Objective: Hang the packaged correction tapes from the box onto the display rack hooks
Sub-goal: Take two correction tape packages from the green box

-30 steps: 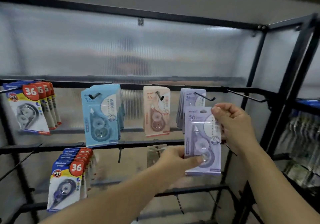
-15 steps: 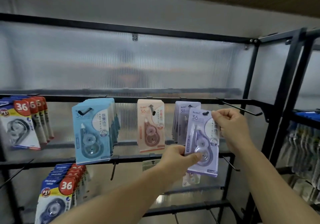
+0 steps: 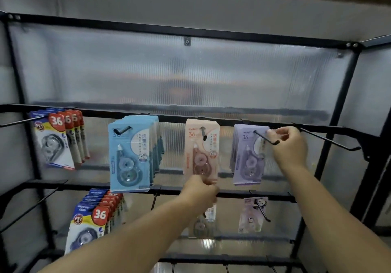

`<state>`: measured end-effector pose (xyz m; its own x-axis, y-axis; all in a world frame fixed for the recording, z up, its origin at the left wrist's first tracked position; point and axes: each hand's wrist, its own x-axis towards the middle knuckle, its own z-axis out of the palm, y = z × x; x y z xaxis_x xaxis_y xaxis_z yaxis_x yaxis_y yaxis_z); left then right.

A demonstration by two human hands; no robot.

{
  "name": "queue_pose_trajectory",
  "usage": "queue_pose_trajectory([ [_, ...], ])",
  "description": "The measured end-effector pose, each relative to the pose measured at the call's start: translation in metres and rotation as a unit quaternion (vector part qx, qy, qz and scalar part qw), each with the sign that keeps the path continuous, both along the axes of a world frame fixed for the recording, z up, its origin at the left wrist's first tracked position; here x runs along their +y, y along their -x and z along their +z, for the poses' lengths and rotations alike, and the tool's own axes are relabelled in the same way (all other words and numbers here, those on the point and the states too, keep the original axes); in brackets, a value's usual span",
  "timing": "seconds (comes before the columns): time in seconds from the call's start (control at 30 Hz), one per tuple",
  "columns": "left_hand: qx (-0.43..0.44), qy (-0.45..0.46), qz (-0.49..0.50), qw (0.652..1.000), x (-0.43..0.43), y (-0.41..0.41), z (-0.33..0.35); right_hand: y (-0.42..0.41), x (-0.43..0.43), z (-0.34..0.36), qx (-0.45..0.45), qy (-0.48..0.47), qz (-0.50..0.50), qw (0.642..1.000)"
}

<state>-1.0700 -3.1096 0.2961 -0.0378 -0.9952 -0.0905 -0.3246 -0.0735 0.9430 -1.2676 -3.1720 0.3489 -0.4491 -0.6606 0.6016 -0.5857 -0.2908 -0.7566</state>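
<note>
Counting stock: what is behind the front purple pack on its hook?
Behind the front purple pack, edges of more purple packs fan out at its left on the same hook. How many cannot be told; the front pack covers their faces.

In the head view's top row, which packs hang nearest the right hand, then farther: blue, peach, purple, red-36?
1. purple packs, beside the right hand
2. peach pack, centre
3. blue packs, left of centre
4. red-36 packs, far left
</note>
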Motion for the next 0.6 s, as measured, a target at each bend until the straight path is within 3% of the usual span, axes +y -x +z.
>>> queue_pose_trajectory([
  [0.1, -0.002, -0.009, -0.001, 1.000, 0.005, -0.011, -0.002, -0.021, 0.027, -0.046, -0.054, 0.013, 0.061, 0.997],
  [0.2, -0.014, -0.022, 0.010, 1.000, 0.013, -0.030, -0.007, -0.057, 0.056, -0.098, 0.028, -0.060, 0.183, 0.981],
  [0.37, -0.057, -0.024, 0.072, 0.995, 0.049, -0.099, -0.025, -0.153, 0.080, -0.124, 0.161, -0.144, 0.337, 0.916],
  [0.47, -0.085, -0.004, 0.167, 0.982, 0.091, -0.173, -0.037, -0.242, 0.103, -0.120, 0.211, -0.162, 0.381, 0.885],
  [0.6, -0.112, 0.000, 0.267, 0.957, 0.173, -0.290, -0.048, -0.375, 0.156, -0.125, 0.283, -0.141, 0.483, 0.817],
])
